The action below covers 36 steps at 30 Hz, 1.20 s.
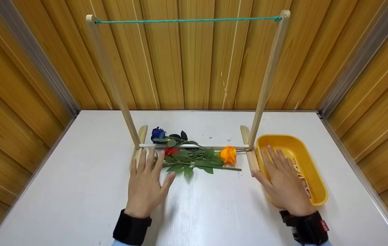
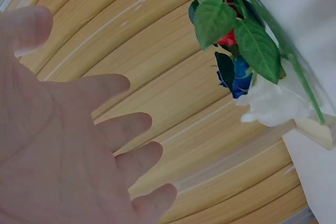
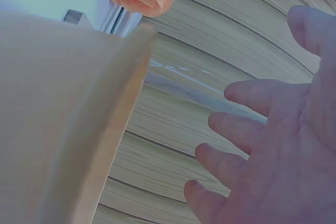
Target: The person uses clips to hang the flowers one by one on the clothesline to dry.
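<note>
My left hand (image 1: 147,182) is held palm down with fingers spread, just short of the flowers, and holds nothing. Beyond its fingertips lie a blue rose (image 1: 158,134), a red rose (image 1: 171,151) and green leafy stems (image 1: 188,162). A white flower (image 2: 273,98) shows in the left wrist view; in the head view the left hand hides it. The orange rose (image 1: 228,155) lies at the right end of the bunch. Also empty, my right hand (image 1: 284,182) is spread over the near left side of a yellow plastic basket (image 1: 303,147). Small wooden pieces (image 1: 301,177) lie inside.
Around the flowers stands a wooden frame, with a left post (image 1: 113,82), a right post (image 1: 269,82) and a white crossbar (image 1: 197,146) low down. A green cord (image 1: 187,21) joins the post tops. Wood-patterned walls (image 1: 197,61) enclose the white table (image 1: 88,164).
</note>
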Each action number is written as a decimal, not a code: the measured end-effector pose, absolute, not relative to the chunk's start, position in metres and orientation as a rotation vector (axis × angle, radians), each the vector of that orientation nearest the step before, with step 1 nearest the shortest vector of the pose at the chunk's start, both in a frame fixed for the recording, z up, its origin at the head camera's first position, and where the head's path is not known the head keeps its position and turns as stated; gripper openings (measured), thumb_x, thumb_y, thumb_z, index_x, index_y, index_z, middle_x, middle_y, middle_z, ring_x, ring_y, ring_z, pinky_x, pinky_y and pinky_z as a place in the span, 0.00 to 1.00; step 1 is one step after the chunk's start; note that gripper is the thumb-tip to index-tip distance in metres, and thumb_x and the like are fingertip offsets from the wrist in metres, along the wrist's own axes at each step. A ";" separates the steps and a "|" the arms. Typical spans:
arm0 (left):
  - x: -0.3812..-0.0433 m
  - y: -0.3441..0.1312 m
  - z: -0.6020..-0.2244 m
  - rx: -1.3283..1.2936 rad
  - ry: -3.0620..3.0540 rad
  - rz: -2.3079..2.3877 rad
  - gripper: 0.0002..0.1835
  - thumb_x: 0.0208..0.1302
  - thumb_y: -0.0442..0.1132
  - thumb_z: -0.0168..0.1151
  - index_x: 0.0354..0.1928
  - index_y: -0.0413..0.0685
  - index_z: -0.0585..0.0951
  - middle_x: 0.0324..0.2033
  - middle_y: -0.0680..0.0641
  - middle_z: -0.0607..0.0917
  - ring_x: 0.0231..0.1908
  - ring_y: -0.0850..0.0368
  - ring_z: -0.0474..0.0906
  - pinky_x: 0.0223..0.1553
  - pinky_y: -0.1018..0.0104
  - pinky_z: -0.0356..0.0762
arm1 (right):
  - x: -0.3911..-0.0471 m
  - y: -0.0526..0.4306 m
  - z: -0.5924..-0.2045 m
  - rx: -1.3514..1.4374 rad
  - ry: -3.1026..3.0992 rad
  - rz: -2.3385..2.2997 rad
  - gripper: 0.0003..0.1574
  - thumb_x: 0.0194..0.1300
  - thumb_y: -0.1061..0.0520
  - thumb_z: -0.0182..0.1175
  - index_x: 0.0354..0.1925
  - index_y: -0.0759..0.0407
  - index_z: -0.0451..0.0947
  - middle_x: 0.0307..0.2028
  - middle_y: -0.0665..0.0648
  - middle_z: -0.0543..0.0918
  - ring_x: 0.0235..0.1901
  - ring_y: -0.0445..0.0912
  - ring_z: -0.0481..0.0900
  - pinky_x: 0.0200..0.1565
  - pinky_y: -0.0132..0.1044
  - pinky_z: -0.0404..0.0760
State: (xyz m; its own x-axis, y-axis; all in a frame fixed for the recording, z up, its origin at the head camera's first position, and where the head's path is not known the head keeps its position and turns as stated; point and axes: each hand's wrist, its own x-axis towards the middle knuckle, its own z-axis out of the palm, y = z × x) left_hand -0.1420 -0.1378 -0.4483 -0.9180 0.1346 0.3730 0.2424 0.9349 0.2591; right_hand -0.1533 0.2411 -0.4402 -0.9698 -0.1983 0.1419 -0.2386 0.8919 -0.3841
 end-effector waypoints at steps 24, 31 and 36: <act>-0.176 -0.055 -0.415 -0.720 -2.814 -0.270 0.35 0.79 0.63 0.46 0.78 0.51 0.66 0.78 0.40 0.62 0.78 0.40 0.55 0.76 0.39 0.50 | -0.169 0.272 -0.415 0.452 -2.902 0.554 0.45 0.80 0.41 0.53 0.75 0.75 0.59 0.73 0.78 0.62 0.71 0.74 0.60 0.69 0.70 0.58; -0.180 -0.022 -0.403 -0.826 -2.843 -0.158 0.35 0.80 0.64 0.41 0.79 0.54 0.64 0.79 0.43 0.62 0.78 0.43 0.55 0.76 0.41 0.52 | -0.172 0.278 -0.404 0.432 -2.939 0.529 0.43 0.81 0.40 0.49 0.73 0.75 0.63 0.71 0.78 0.66 0.68 0.74 0.65 0.66 0.71 0.63; -0.181 -0.001 -0.402 -0.887 -2.825 -0.083 0.35 0.79 0.65 0.39 0.78 0.56 0.66 0.78 0.45 0.64 0.77 0.45 0.59 0.76 0.44 0.56 | -0.175 0.284 -0.402 0.424 -2.945 0.507 0.39 0.81 0.43 0.51 0.69 0.76 0.68 0.66 0.79 0.71 0.65 0.74 0.70 0.63 0.70 0.67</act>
